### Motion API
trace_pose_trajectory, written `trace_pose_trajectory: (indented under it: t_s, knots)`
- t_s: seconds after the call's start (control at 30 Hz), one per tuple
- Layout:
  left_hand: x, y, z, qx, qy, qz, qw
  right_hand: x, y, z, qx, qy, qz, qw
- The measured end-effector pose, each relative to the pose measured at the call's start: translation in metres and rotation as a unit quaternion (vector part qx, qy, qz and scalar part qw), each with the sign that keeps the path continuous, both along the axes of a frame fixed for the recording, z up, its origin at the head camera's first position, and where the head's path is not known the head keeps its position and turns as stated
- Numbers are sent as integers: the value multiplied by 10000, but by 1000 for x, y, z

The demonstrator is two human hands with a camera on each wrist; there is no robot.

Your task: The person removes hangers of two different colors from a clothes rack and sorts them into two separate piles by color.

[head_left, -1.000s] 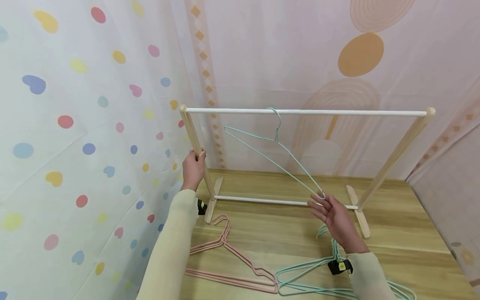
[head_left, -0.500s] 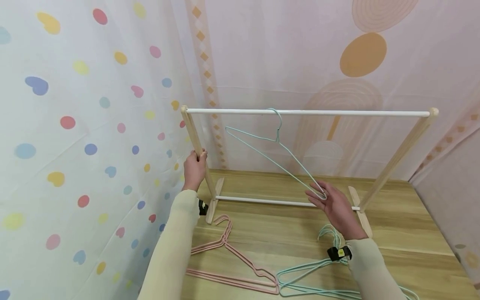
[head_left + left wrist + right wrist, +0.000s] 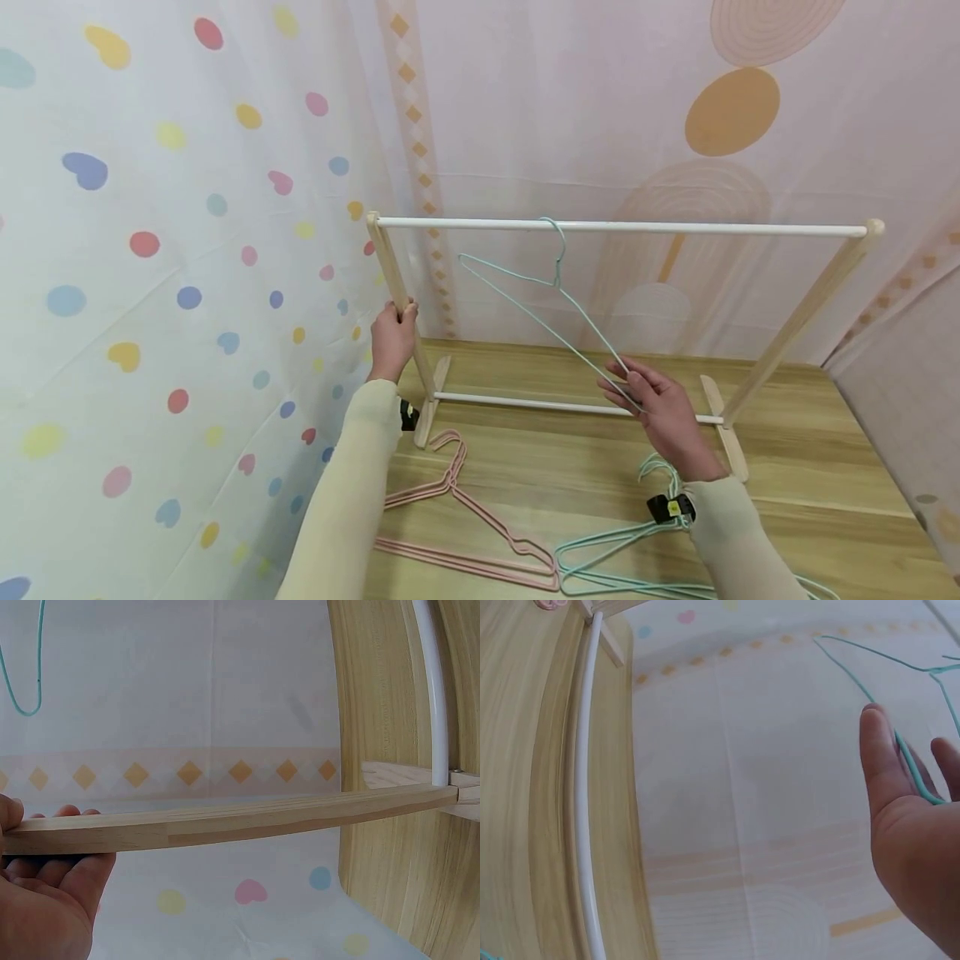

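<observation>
A mint-green clothes hanger (image 3: 517, 315) hangs by its hook from the white top rail (image 3: 675, 227) of a small clothes rack. It tilts, its right end drawn down and towards me. My right hand (image 3: 669, 421) holds that right corner between thumb and fingers. In the right wrist view the thumb (image 3: 881, 754) lies along the green wire (image 3: 853, 677). On the left, my left hand (image 3: 392, 340) grips the rack's wooden side post (image 3: 386, 258). The left wrist view shows its fingers wrapped round the post (image 3: 225, 825).
Pink hangers (image 3: 480, 510) lie on the wooden tabletop (image 3: 540, 467) at front left. More mint-green hangers (image 3: 600, 550) lie to their right, partly behind the right forearm. The rack's lower rail (image 3: 525, 402) runs between its wooden feet. Patterned curtains (image 3: 517, 108) stand behind and on the left.
The right fingers and thumb have closed round the hanger's right corner, after lying straighter against it. The right hand has shifted slightly left. The left hand keeps its grip on the post.
</observation>
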State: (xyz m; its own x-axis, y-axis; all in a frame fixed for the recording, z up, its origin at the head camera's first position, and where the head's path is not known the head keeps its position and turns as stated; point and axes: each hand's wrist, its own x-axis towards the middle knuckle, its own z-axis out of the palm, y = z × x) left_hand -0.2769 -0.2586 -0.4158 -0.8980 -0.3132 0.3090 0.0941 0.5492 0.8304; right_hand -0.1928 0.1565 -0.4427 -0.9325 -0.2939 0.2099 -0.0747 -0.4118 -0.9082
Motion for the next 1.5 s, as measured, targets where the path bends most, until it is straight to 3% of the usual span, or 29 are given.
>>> trace_pose_trajectory:
  t_s: [0.2,0.7,0.97,1.2,1.5]
  knots:
    - [0,0,0,-117,-21,12,9999,5,-2,-2,77,432,-6,9990]
    - [-1,1,1,-46,55,21,10000,9,-1,4,-670,843,179,9940]
    - [-2,1,2,-50,65,39,10000,13,8,6,-1168,891,547,9876]
    - [0,1,5,-63,54,113,9999,19,19,0,-1114,891,661,9876]
    - [0,0,4,-111,34,173,9998,25,39,-10,-1196,788,1253,9817]
